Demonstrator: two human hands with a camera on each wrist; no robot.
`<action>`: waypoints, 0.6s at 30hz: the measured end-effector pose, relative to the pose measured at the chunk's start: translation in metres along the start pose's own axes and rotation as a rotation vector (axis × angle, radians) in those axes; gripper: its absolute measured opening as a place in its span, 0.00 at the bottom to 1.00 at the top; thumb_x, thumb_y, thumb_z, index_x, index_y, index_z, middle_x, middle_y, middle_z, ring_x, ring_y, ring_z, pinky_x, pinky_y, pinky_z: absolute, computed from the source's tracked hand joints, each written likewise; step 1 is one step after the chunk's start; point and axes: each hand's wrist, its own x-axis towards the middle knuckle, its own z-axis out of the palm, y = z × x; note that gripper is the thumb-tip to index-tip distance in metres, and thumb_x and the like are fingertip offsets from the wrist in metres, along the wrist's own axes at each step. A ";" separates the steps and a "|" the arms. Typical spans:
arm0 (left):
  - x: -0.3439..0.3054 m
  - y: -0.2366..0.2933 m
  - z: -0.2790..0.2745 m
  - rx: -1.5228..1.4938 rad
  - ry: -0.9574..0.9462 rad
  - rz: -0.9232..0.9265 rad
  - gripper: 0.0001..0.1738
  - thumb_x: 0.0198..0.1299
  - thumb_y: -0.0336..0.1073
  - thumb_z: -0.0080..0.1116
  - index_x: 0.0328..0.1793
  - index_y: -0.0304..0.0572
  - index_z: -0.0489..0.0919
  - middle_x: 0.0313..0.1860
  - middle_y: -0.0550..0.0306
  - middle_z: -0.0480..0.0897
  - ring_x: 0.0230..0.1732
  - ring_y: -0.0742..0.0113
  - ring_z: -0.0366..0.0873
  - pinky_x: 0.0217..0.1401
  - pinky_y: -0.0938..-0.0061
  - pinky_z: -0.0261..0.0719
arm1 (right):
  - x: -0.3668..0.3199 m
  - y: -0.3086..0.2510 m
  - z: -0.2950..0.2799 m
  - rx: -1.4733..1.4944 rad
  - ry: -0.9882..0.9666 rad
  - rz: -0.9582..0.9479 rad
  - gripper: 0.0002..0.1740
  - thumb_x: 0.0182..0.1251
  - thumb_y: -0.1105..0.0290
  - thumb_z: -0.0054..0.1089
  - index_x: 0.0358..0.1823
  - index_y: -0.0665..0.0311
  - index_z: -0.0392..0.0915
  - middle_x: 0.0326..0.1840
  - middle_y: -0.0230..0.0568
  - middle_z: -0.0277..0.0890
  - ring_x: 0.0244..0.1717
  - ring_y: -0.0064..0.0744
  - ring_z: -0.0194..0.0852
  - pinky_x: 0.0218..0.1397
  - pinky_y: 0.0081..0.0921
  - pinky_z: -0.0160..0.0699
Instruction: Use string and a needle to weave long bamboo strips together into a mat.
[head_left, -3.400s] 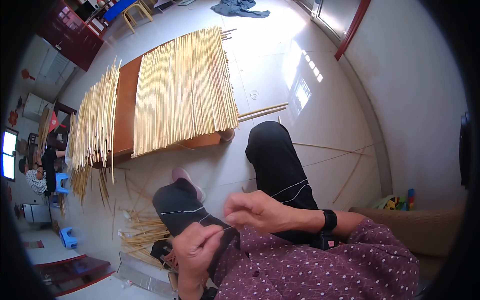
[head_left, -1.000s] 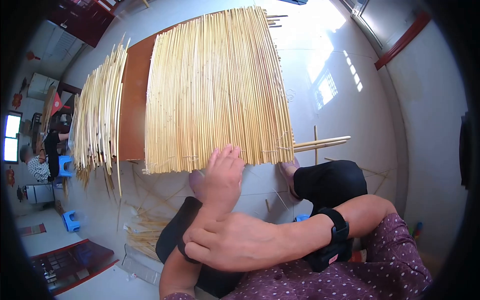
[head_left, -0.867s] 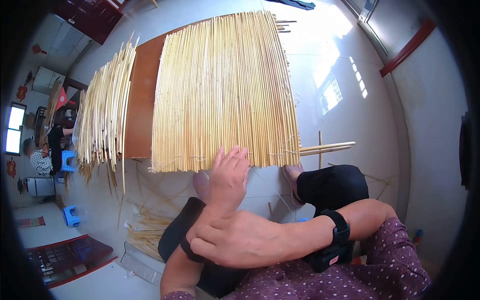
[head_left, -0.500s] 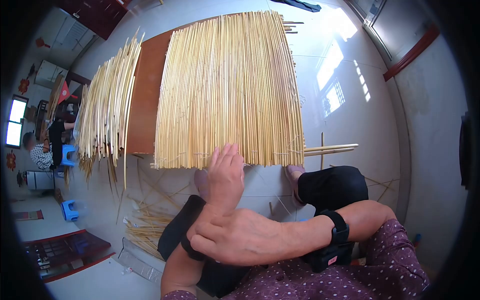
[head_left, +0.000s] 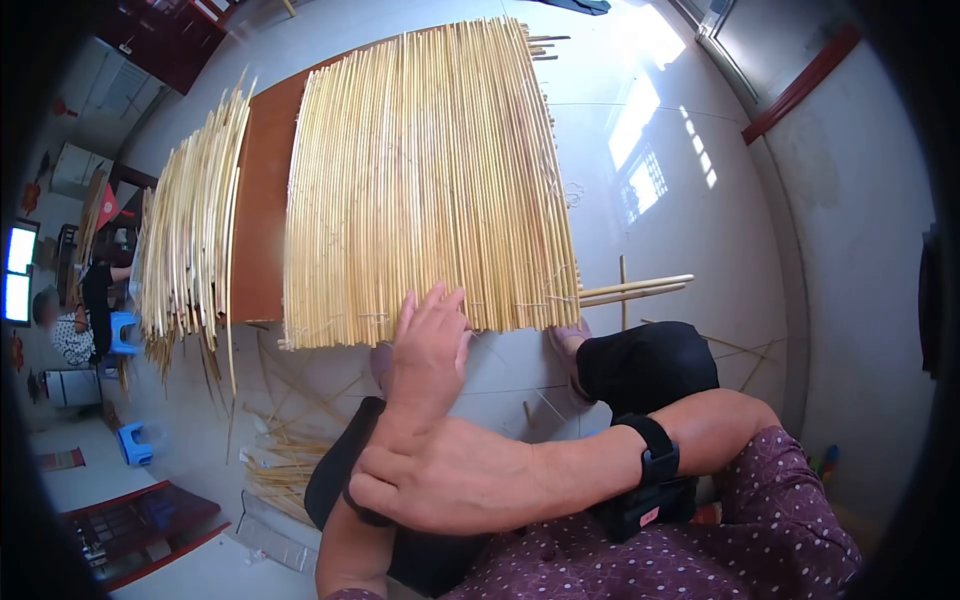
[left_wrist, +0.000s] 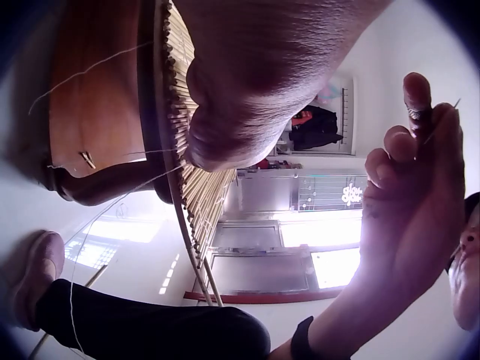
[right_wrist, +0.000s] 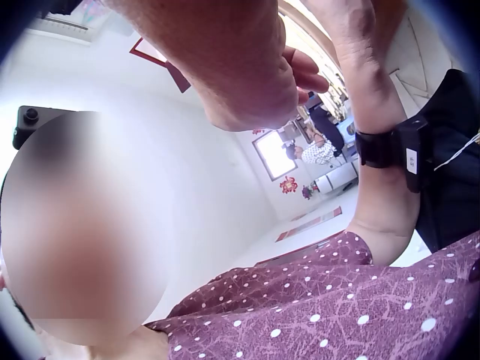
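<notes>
In the head view my left hand (head_left: 430, 335) rests with extended fingers on the near edge of a mat of straw-coloured stalks (head_left: 420, 180). White stitches run along that edge. My right hand (head_left: 450, 475) is above my left forearm, its fingertips hidden there. The left wrist view shows the right hand (left_wrist: 420, 172) raised, pinching a thin needle (left_wrist: 457, 103) between thumb and finger. White thread (left_wrist: 97, 214) trails from the mat's edge near the left hand down past the knee.
The mat lies on a brown wooden table (head_left: 268, 200). A row of loose stalks (head_left: 190, 220) sits to its left, and more stalks (head_left: 280, 470) lie on the floor. Two longer sticks (head_left: 640, 290) jut out at the right. A seated person (head_left: 75, 330) is at far left.
Earlier both hands were together over the lap with thread between them; since then the left hand has reached the mat and the right crossed above the left forearm. Over the last second both stay nearly still.
</notes>
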 end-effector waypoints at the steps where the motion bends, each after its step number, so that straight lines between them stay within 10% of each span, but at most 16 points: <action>1: 0.001 0.001 -0.001 -0.020 0.022 -0.003 0.04 0.59 0.27 0.62 0.40 0.40 0.78 0.64 0.49 0.80 0.72 0.48 0.71 0.79 0.48 0.58 | 0.000 0.001 -0.001 -0.004 0.009 -0.002 0.09 0.56 0.71 0.57 0.35 0.68 0.71 0.31 0.41 0.70 0.33 0.40 0.77 0.31 0.33 0.78; 11: 0.005 0.006 -0.008 -0.108 -0.032 0.081 0.08 0.59 0.27 0.62 0.45 0.39 0.78 0.61 0.48 0.81 0.70 0.51 0.73 0.77 0.54 0.63 | 0.008 0.009 -0.020 0.000 0.133 -0.002 0.08 0.56 0.72 0.58 0.36 0.65 0.70 0.32 0.40 0.70 0.32 0.41 0.76 0.30 0.35 0.76; 13: 0.009 0.020 -0.027 -0.540 0.073 -0.151 0.12 0.59 0.26 0.62 0.49 0.37 0.77 0.53 0.48 0.83 0.62 0.57 0.78 0.69 0.63 0.71 | 0.014 0.019 -0.037 -0.067 0.216 0.047 0.08 0.57 0.74 0.58 0.37 0.65 0.71 0.33 0.41 0.71 0.34 0.41 0.77 0.31 0.35 0.77; 14: 0.010 0.010 -0.024 -0.457 0.249 0.008 0.06 0.61 0.24 0.60 0.44 0.34 0.76 0.42 0.47 0.81 0.42 0.50 0.79 0.45 0.68 0.79 | 0.016 0.023 -0.046 -0.122 0.300 0.105 0.08 0.59 0.76 0.58 0.39 0.65 0.72 0.35 0.41 0.73 0.36 0.41 0.78 0.32 0.34 0.78; 18: 0.000 0.015 -0.052 -0.442 0.503 -0.134 0.05 0.65 0.25 0.61 0.45 0.35 0.77 0.34 0.56 0.80 0.31 0.65 0.77 0.35 0.75 0.76 | 0.019 0.036 -0.064 -0.133 0.358 0.375 0.07 0.65 0.78 0.58 0.43 0.65 0.73 0.36 0.44 0.77 0.38 0.41 0.82 0.35 0.32 0.80</action>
